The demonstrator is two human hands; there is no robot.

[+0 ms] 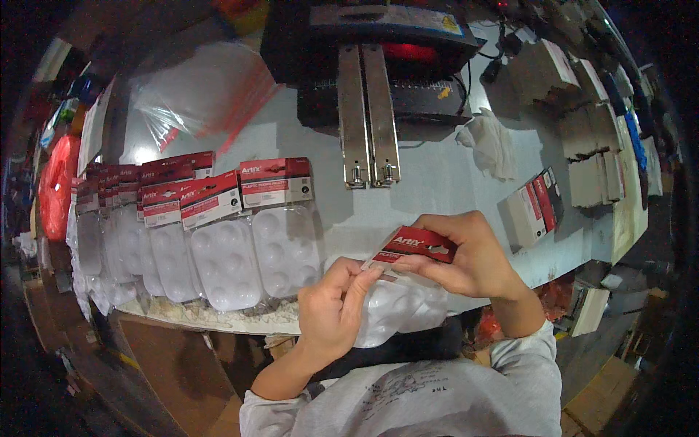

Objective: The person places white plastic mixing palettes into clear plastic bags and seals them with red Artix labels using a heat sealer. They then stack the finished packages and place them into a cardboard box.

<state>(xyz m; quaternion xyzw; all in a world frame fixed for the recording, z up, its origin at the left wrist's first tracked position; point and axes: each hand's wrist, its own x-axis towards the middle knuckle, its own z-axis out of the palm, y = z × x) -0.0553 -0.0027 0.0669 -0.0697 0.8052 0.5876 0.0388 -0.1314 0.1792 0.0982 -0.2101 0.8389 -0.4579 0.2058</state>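
Left hand (331,302) and right hand (470,255) both pinch the card (416,242); I'd square it over the tray (397,315), no creasing.

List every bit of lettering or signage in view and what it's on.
Wording left uncopied.
Red-and-white header card at left hand and right hand: large pale lettering.
Cards on bagged trays: pale lettering on red; fine print too small.
Card stack, right: lettering turned sideways.
Label on black machine: too small.
Grey shirt: dark script, mostly unreadable.
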